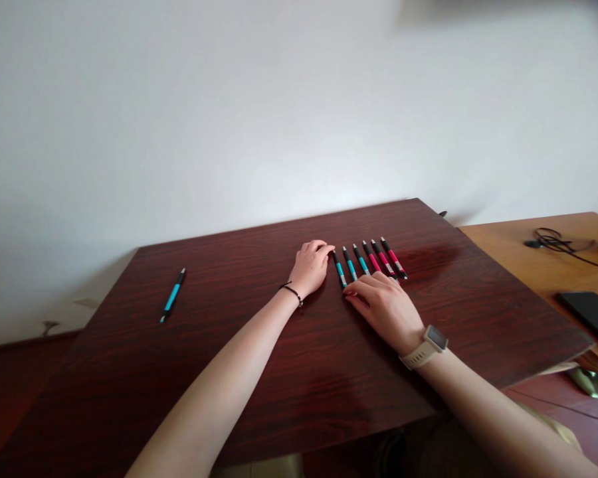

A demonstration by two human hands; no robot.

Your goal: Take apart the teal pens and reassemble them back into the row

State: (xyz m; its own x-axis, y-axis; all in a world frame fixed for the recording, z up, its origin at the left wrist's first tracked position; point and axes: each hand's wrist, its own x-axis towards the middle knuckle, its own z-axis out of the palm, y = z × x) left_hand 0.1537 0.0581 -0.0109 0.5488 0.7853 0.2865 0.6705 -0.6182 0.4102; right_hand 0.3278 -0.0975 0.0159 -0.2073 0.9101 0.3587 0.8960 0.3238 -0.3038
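Note:
A row of several pens lies on the dark wooden table (259, 372): three teal pens (350, 264) on the left, three pink pens (386, 257) on the right. My left hand (309, 265) rests with curled fingers, its fingertips touching the top end of the leftmost teal pen (339, 269). My right hand (386, 307) lies flat, fingers together, against the near ends of the row. One more teal pen (173, 295) lies alone far to the left.
A lighter wooden table (538, 259) adjoins on the right, carrying a tangled black cable (553, 240) and a dark flat device (594, 316). A white wall stands behind the tables.

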